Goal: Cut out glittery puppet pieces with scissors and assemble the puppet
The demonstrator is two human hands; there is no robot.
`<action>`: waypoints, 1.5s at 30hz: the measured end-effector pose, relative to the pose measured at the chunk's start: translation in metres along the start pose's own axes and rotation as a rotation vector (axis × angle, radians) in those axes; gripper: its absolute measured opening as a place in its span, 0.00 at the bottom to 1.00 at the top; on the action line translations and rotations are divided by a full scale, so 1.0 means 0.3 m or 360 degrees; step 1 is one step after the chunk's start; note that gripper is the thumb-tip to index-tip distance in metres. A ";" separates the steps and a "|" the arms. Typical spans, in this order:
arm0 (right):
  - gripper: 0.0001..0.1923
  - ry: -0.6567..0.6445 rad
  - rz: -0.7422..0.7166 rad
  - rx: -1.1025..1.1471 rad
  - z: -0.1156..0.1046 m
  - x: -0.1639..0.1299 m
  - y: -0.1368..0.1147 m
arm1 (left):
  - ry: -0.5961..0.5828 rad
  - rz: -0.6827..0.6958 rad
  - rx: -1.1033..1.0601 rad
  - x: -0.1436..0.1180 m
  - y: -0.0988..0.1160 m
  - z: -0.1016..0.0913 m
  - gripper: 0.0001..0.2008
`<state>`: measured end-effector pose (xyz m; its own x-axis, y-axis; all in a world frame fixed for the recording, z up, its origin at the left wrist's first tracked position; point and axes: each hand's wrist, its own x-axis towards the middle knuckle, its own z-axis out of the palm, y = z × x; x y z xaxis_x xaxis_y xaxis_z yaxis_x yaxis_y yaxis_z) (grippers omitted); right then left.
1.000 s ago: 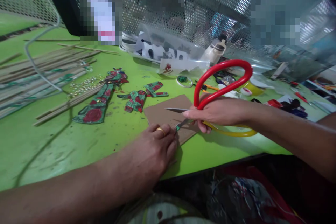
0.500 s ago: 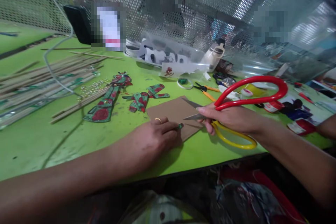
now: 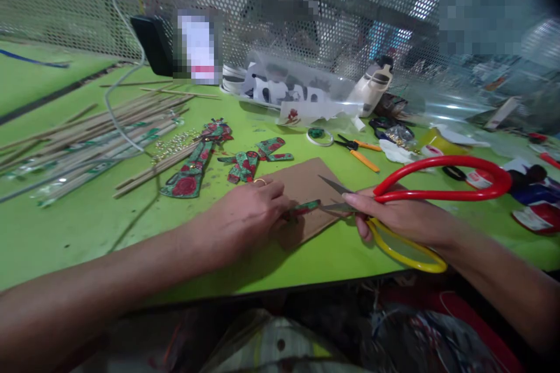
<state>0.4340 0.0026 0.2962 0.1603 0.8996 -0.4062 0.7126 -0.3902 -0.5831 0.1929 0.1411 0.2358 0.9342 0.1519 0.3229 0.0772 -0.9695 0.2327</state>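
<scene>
My left hand (image 3: 254,213) is closed on a narrow green-and-red patterned strip (image 3: 307,207), whose free end points right over a brown cardboard sheet (image 3: 306,178). A ring circles one finger. My right hand (image 3: 394,215) holds scissors (image 3: 441,179) with one red and one yellow handle loop. Their blades are spread, and the lower tip lies close to the strip's end; I cannot tell whether they touch. Beyond my left hand lie several small patterned pieces (image 3: 245,166) and a longer patterned figure (image 3: 192,169) with a rounded base, flat on the table.
Thin sticks (image 3: 87,128) and gold beads (image 3: 172,145) cover the left of the green table (image 3: 87,245), crossed by a white cable (image 3: 114,113). Orange-handled pliers (image 3: 361,151), a white bottle (image 3: 374,88) and a white ring (image 3: 320,138) stand or lie behind. A phone (image 3: 153,46) leans at the mesh.
The camera view has shifted, so the table items sit further right. More of the green-and-red strip now shows beyond my left fingers. The scissors remain spread in my right hand.
</scene>
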 end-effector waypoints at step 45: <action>0.23 0.0308 -0.0544 -0.0314 0.087 0.109 -0.069 | 0.0003 0.0245 0.0282 0.026 0.048 0.075 0.14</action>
<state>0.4067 0.0349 0.2767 0.0044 0.9980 -0.0630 0.8606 -0.0359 -0.5080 0.2090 0.1241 0.2210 0.9390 -0.0003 0.3438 -0.0061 -0.9999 0.0157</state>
